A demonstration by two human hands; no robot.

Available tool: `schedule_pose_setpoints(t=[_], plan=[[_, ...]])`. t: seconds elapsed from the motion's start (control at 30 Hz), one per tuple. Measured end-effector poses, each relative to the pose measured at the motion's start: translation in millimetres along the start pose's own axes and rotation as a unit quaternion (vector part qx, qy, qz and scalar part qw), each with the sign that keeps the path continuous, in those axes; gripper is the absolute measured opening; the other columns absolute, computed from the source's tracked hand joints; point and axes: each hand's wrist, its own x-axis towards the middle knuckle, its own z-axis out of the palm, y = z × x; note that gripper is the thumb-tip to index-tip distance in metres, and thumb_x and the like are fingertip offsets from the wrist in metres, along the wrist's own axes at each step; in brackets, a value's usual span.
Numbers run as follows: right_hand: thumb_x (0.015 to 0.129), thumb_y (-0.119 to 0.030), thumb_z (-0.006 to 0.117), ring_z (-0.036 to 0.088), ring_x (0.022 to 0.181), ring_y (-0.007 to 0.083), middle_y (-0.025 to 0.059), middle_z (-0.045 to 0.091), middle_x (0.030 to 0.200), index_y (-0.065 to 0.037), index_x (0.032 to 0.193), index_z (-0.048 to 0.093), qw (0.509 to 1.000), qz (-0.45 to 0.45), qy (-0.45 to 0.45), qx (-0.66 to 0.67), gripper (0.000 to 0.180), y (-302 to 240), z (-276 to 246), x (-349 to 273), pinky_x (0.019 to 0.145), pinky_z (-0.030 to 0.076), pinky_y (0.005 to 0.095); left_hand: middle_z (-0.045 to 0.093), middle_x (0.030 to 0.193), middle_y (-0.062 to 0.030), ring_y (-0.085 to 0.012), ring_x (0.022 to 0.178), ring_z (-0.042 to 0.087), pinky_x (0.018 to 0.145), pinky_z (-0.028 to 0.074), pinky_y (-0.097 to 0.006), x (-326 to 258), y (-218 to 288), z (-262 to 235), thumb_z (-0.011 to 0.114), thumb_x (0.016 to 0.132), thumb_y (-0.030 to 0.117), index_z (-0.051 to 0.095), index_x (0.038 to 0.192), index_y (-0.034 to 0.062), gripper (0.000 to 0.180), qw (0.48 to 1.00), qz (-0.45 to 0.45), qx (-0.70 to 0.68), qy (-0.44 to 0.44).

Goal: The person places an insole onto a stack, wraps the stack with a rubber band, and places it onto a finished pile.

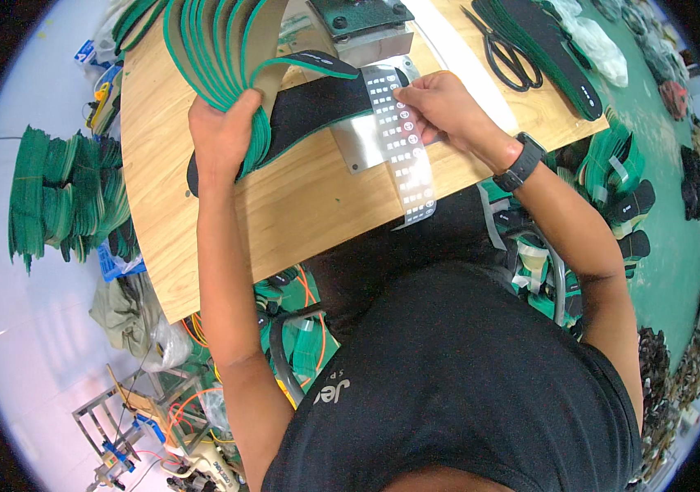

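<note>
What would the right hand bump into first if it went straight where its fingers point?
Beyond the clear strip the right hand touches, probably the black insole; depth is hard to judge.

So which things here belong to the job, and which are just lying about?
Apparently in use:
fanned insoles in the left hand
printed strip at the right hand
metal plate under the strip

Apparently just lying about:
scissors
plastic wrapping

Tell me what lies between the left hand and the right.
The head view shows a black insole, a metal plate and a clear printed strip.
</note>
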Motion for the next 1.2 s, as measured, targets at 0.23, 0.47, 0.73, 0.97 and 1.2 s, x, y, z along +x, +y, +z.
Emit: schedule_pose_setpoints(t=[0.23,0.47,0.73,0.97,1.2], plan=[[0.090,-0.019,0.060,0.054,0.040,0.0085,0.0053,0.061,0.057,0.001,0.076,0.064,0.999,0.009,-0.015,-0.032,0.025,-7,-2,0,0.033,0.041,0.0194,0.067,0.086,-0.0050,-0.0112,0.078,0.060,0.074,0.048,-0.027,0,-1,3,0.068,0.073,0.013,0.064,0.091,-0.0015,0.023,1.000,0.009,-0.010,0.012],[0.091,-0.018,0.060,0.053,0.039,0.0087,0.0060,0.061,0.057,0.001,0.076,0.063,1.000,0.005,-0.010,-0.016,0.025,-6,-1,0,0.032,0.041,0.0194,0.067,0.084,-0.0044,-0.0104,0.076,0.059,0.073,0.048,-0.027,0,-4,2,0.068,0.073,0.013,0.065,0.089,-0.0016,0.022,1.000,0.013,-0.020,0.010],[0.092,-0.020,0.060,0.053,0.039,0.0089,0.0044,0.058,0.056,0.000,0.074,0.062,0.999,0.007,-0.020,-0.024,0.026,-5,-2,2,0.033,0.041,0.0195,0.066,0.085,-0.0037,-0.0102,0.076,0.058,0.074,0.047,-0.026,-4,-2,8,0.069,0.073,0.013,0.064,0.093,-0.0019,0.026,0.999,0.027,-0.041,0.014],[0.091,-0.021,0.060,0.058,0.044,0.0124,0.0065,0.061,0.059,0.003,0.077,0.064,0.999,-0.011,-0.046,-0.015,0.028,2,-7,6,0.039,0.048,0.0224,0.067,0.093,-0.0154,-0.0273,0.086,0.064,0.080,0.049,-0.036,-7,12,17,0.075,0.066,0.023,0.057,0.116,0.0013,0.057,0.975,0.057,0.184,-0.113],[0.093,-0.021,0.058,0.054,0.043,0.0086,0.0026,0.057,0.057,-0.001,0.075,0.061,0.997,-0.018,-0.081,-0.004,0.027,-2,-18,-4,0.037,0.039,0.0186,0.065,0.096,-0.0218,-0.0401,0.093,0.061,0.083,0.048,-0.045,-6,19,27,0.078,0.060,0.027,0.049,0.128,0.0057,0.078,0.914,0.102,0.342,-0.192]])
